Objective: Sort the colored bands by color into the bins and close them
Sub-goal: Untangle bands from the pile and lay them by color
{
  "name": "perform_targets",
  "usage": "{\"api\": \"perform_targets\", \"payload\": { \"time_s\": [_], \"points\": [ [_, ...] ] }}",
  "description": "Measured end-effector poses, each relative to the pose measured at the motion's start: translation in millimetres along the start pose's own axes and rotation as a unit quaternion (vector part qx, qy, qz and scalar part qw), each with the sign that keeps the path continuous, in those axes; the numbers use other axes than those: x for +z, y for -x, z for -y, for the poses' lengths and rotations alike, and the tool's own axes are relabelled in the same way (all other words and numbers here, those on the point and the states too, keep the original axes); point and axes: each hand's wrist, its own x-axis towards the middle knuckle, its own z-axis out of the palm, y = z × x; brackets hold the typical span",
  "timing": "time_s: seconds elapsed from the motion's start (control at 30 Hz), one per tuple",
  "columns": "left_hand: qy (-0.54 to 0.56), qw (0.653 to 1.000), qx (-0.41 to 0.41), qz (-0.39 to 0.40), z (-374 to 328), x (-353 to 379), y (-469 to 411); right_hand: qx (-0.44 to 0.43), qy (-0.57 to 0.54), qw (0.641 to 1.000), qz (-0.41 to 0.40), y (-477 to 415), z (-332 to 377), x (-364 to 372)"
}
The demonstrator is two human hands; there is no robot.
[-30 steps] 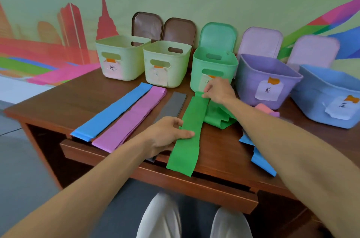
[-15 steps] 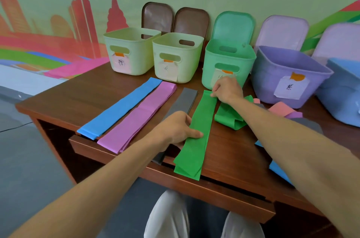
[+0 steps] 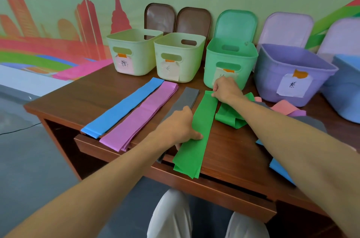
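Purple bin [image 3: 270, 90] label [image 3: 291, 86]: 紫; right hand [image 3: 226, 90] pinches green band [image 3: 202, 123].

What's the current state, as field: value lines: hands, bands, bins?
left hand: pinches the side edge of the long green band, about mid-length
right hand: pinches that band's far end, in front of the green bin
flat to its left: grey band, purple band, blue band
to its right: folded green band, pink band, others partly hidden
green bin: open, lid standing behind it
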Motion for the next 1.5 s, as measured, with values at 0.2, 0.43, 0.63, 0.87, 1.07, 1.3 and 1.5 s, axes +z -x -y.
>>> {"api": "perform_targets", "payload": {
  "time_s": [0.2, 0.43, 0.63, 0.87, 1.07, 1.3, 1.5],
  "points": [
    [-0.283, 0.949, 0.099, -0.101, -2, 2, 0, -0.035, 0.053, 0.998, 0.004, 7, 4, -20],
    [-0.103, 0.963, 0.209, -0.137, -21, 21, -18, -0.073, -0.006, 0.997, 0.029, 24, -25, -68],
    [-0.001, 0.957, 0.227, -0.178, -36, 42, -36, -0.109, -0.081, 0.991, 0.008, 62, -63, -81],
    [0.029, 0.973, 0.165, -0.158, -49, 47, -62, -0.093, -0.094, 0.991, 0.014, 71, -98, -71],
    [-0.020, 0.979, 0.138, -0.152, -67, 42, -90, -0.090, -0.229, 0.969, -0.030, 71, -119, -95],
    [0.092, 0.972, 0.178, -0.122, -98, 41, -97, -0.086, -0.334, 0.938, -0.028, 85, -148, -118],
    [0.137, 0.946, 0.218, -0.197, -117, 32, -97, -0.061, -0.334, 0.940, -0.009, 100, -166, -122]
  ]
}}
